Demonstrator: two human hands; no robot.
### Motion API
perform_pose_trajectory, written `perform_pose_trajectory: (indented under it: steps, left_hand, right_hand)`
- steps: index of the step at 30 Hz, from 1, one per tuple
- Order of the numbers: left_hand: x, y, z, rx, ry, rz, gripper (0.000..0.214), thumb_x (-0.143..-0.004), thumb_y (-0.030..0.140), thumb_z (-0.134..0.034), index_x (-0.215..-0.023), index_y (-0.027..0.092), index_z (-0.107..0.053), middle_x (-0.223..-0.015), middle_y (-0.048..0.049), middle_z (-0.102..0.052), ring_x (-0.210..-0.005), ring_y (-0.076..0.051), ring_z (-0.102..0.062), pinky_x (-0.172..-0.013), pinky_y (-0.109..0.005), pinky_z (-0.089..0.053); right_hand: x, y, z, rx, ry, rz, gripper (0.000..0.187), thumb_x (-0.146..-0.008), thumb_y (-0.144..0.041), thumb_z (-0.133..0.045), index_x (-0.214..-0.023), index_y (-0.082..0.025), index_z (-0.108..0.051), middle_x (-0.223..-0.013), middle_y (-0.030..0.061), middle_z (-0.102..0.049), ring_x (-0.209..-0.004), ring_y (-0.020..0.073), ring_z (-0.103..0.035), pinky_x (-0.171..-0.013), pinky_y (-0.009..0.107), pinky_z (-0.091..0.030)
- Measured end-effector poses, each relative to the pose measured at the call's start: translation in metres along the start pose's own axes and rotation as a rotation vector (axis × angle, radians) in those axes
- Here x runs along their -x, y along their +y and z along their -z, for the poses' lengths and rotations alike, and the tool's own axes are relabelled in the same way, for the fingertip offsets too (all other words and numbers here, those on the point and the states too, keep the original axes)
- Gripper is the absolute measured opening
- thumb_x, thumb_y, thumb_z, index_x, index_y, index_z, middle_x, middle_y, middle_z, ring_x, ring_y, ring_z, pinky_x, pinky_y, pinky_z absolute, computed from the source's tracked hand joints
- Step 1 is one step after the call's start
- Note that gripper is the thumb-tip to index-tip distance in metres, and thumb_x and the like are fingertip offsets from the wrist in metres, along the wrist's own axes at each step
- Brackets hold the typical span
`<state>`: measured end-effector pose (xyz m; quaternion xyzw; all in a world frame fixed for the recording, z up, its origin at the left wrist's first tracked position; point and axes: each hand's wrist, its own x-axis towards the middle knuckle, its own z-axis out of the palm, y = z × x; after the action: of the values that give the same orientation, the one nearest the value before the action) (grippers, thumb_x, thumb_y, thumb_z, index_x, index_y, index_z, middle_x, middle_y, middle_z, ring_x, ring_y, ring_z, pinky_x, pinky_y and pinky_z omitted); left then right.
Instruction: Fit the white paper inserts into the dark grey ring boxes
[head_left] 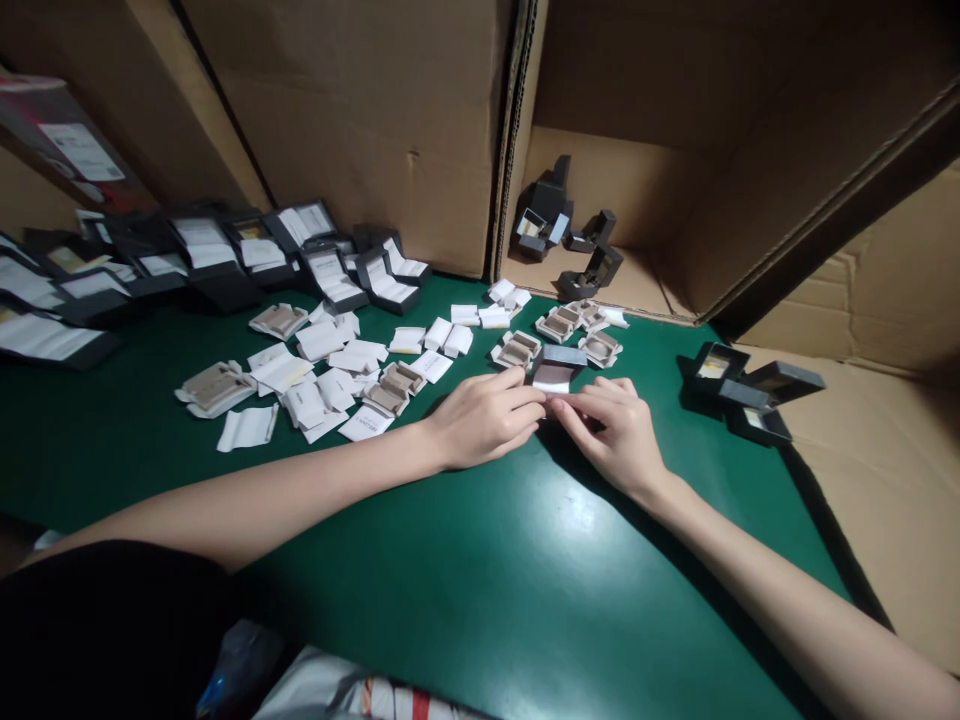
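A small dark hinged box [561,357] stands open on the green table between my hands, its lid tilted back and a white lining or slip showing inside. My left hand [486,420] grips its left front side, fingers pressed together. On the other side, my right hand [611,428] pinches the front edge with thumb and forefinger. The fingertips of both hands meet there and hide the box's lower front. Just left of them lie folded white paper slips [365,355] and flattened grey-brown card inserts [397,386].
Open black boxes with white slips [330,275] crowd the left back. Dark boxes [544,215] lie inside a large open carton [615,130], and more open boxes [757,395] sit at the right. Flat cardboard [877,480] borders the table's right edge.
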<state>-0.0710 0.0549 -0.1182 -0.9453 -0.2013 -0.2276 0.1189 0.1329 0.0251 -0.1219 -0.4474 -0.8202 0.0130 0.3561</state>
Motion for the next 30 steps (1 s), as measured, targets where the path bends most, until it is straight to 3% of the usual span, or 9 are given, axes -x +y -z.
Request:
perform_pose_trajectory:
  steps: [12, 30]
  left_hand:
    - [0.0, 0.0017, -0.0011, -0.025, 0.044, -0.032, 0.019, -0.092, 0.019, -0.048, -0.099, 0.012, -0.065, -0.105, -0.0081, -0.067, -0.084, -0.018, -0.054, -0.068, -0.027, -0.051]
    - [-0.0007, 0.0063, 0.0002, -0.031, -0.058, 0.017, 0.017, -0.091, 0.015, -0.047, -0.099, 0.011, -0.061, -0.11, -0.009, -0.064, -0.093, -0.019, -0.056, -0.074, -0.028, -0.053]
  right_hand:
    - [0.0033, 0.0048, -0.0051, 0.086, -0.064, 0.008, 0.028, -0.094, -0.029, -0.048, -0.086, -0.016, -0.072, -0.057, 0.0005, -0.061, -0.056, 0.0121, -0.041, -0.066, 0.031, -0.028]
    - [0.0021, 0.0016, -0.0028, 0.066, -0.116, -0.049, 0.031, -0.094, -0.031, -0.044, -0.091, -0.016, -0.072, -0.059, 0.0026, -0.062, -0.055, 0.013, -0.045, -0.065, 0.03, -0.03]
